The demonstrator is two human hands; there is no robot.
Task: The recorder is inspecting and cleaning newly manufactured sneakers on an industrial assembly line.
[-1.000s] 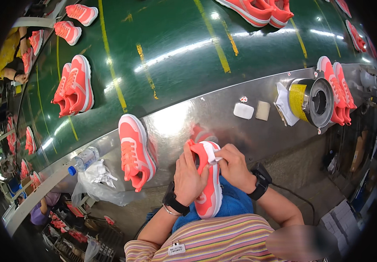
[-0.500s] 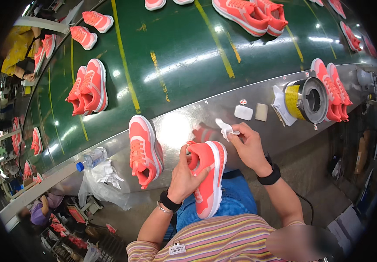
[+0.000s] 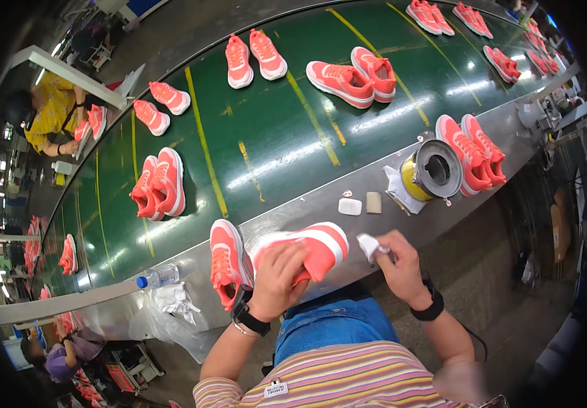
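Note:
My left hand (image 3: 280, 275) is wrapped round a coral sneaker (image 3: 324, 241) with a white sole, just over the metal ledge. The shoe lies tilted on its side, with one end pointing right and its sole turned away from me. To its right, my right hand (image 3: 402, 268) pinches a small white cloth (image 3: 369, 245), held apart from the shoe; anything under the cloth is hidden. A second coral sneaker (image 3: 225, 262) stands on the ledge, left of my left hand.
Beyond the metal ledge (image 3: 286, 228) runs a green conveyor belt (image 3: 218, 122) bearing several coral sneakers. A yellow-banded can (image 3: 436, 170), white block (image 3: 350, 206) and beige block (image 3: 373, 202) sit on the ledge. A bottle (image 3: 160, 276) lies left. A co-worker in yellow (image 3: 52, 112) handles shoes at far left.
My left hand has turned the sneaker from lengthwise to crosswise and moved it away from my lap. My right hand has moved slightly nearer me, cloth still pinched. The view has shifted.

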